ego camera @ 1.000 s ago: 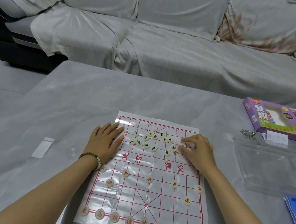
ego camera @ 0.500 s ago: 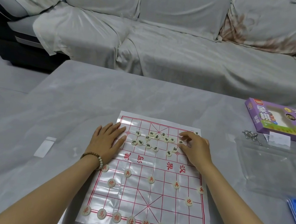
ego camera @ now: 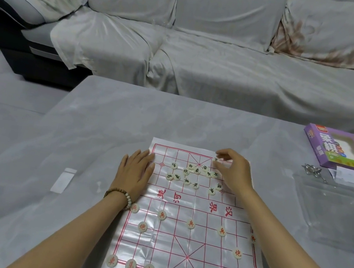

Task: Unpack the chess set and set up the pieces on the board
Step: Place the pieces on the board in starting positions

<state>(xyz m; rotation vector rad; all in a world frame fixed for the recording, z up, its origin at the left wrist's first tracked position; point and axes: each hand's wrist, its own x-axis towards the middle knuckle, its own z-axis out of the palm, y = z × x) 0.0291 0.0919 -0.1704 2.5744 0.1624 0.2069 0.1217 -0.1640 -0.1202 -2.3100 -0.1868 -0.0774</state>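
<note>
The right hand (ego camera: 235,172) has moved from the right side of the loose pieces toward the far edge of the board (ego camera: 202,245). It has carried a black-lettered piece (ego camera: 216,159) with it, right of the crossed square at the far edge. Its grip is closed on that piece, thumb and forefinger pinching it at the sheet's surface; whether it touches the sheet I cannot tell. The left hand (ego camera: 136,172) has stayed put on the board's left edge, its grip released and its fingers lying flat and straight.

The loose pieces (ego camera: 197,171) are still scattered in a cluster on the board's far half, between the 2 hands. The red pieces (ego camera: 191,223) stand in order on the near half, with 9 in a row along the near edge. The purple box (ego camera: 336,150) lies on the counter (ego camera: 105,124) well to the right of the board's far corner. A clear plastic tray (ego camera: 337,211) lies to the right of the board.
</note>
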